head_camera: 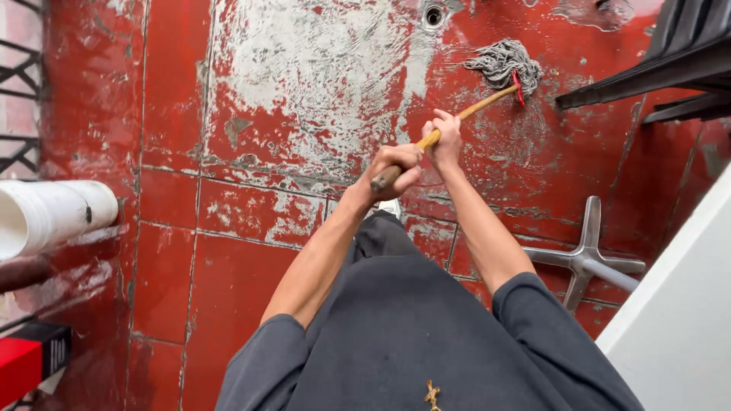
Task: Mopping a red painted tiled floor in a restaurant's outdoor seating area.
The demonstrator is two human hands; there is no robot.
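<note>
Both hands, left hand (396, 169) nearest the body and right hand (444, 141) just beyond, clamp the mop (504, 65) handle; its head rests on the red floor (251, 213) near the drain (433, 14).

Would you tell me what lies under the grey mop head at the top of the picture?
The mop head rests on the red floor, where worn paint shows grey patches. The floor directly beneath the strands is covered. Both the left hand and right hand grip the wooden handle.

Wooden mop handle (457, 119) w/ grey string head (504, 65); worn, wet-glossy red floor tiles (244, 213).
</note>
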